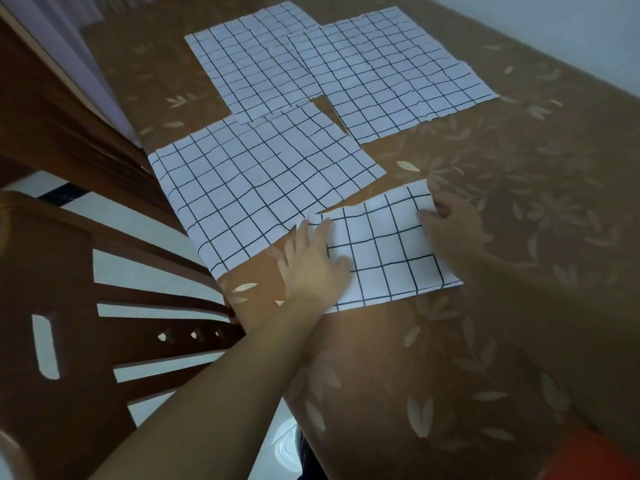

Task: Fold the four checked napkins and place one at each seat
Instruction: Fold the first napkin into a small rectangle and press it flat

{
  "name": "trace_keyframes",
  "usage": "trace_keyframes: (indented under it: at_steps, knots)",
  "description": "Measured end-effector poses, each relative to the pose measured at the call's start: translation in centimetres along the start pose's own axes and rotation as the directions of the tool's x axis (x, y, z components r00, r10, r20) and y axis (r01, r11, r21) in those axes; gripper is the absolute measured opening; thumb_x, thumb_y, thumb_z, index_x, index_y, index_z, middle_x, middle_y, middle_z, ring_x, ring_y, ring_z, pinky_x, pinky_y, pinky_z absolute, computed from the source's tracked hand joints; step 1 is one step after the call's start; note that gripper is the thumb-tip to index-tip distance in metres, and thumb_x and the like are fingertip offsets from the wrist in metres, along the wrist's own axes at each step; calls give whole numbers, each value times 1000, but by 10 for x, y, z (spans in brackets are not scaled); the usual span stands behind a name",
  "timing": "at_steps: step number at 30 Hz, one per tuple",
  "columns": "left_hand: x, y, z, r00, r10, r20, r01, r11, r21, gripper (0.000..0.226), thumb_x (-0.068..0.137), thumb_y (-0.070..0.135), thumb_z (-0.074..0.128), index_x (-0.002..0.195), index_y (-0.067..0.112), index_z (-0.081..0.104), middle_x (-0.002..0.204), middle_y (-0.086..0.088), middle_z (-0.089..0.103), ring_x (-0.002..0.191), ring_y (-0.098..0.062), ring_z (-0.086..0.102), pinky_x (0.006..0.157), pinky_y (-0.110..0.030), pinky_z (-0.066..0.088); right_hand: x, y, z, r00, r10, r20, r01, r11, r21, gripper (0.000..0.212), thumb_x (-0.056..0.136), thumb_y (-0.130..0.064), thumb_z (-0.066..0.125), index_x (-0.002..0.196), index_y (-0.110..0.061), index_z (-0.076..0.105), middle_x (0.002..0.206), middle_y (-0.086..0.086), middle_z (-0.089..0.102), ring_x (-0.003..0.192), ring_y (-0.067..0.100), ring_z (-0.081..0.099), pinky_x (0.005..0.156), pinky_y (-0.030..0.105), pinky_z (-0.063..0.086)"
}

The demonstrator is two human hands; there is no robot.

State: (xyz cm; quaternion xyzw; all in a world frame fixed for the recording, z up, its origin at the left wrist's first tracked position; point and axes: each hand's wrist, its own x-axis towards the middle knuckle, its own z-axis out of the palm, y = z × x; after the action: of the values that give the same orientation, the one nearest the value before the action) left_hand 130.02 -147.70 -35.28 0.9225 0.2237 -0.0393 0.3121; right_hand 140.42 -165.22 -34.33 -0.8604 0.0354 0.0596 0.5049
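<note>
Both hands lie on the nearest napkin, at lower center of the frame: the left hand rests flat and open on its left end, and the right hand presses its upper right corner with bent fingers, gripping nothing that I can see. This napkin looks already folded once into a strip; its long axis goes from lower left to upper right. It seems thin, light and soft, so I would take it by the corners. 3 unfolded napkins lie flat above it on the brown tablecloth.
</note>
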Motion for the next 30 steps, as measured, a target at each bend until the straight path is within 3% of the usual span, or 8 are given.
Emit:
trace_keyframes:
  at_steps: [3,6,11,12,14,17,24,30]
  knots:
    - [-1,-3,4,997,80,-4,-78,980,183,63,92,43,46,148,40,18,162,3,-2,148,-22,-6,116,-51,1,7,3,5,1000,-10,-7,10,999,-41,13,87,-11,55,82,-17,65,68,-6,59,61,11,49,53,23,38]
    - [-1,-8,7,970,229,81,-242,891,385,60,96,54,31,151,39,12,163,1,-5,148,-26,-16,116,-53,-11,10,12,5,999,33,1,-33,991,-132,15,86,-11,52,95,-15,64,78,-3,60,72,16,54,56,24,40]
    - [-2,-18,17,967,163,194,-240,832,500,70,92,69,10,153,36,-5,162,-1,-12,146,-28,-23,115,-56,-15,9,19,3,1000,-8,16,11,973,-229,47,84,-16,58,131,-21,51,120,4,59,109,25,57,90,39,48]
    - [-4,-21,19,971,161,179,-232,821,522,71,92,69,9,153,35,-6,162,-2,-13,146,-29,-23,114,-56,-15,4,18,4,994,-112,5,106,935,-339,54,84,-18,60,137,-21,45,129,6,53,116,27,52,97,43,44]
    - [-8,-21,21,969,216,117,-245,817,522,68,95,63,11,154,32,-4,162,-5,-11,147,-30,-20,114,-53,-18,-9,18,10,923,-375,89,358,748,-559,54,88,-26,55,140,-18,43,143,7,44,127,29,45,104,48,37]
    - [-14,-11,29,915,390,99,-392,807,442,63,97,45,16,155,24,4,163,-9,-1,148,-29,-12,117,-47,-15,-32,26,30,736,-578,352,660,498,-562,45,92,-28,38,129,-13,57,136,8,56,124,28,53,100,44,41]
    - [-18,-15,45,957,259,131,-290,851,438,68,93,48,13,154,24,-5,162,-6,-10,147,-27,-18,119,-46,-12,-48,43,39,726,-469,502,684,421,-596,54,97,-32,24,141,-12,46,146,5,47,137,25,40,112,44,29]
    - [-17,-15,44,959,239,149,-282,833,476,66,97,51,14,153,26,-11,162,-3,-15,146,-25,-22,118,-51,-11,-40,56,28,782,-330,528,623,404,-670,69,93,-50,11,152,-17,22,160,4,18,148,23,11,118,44,8]
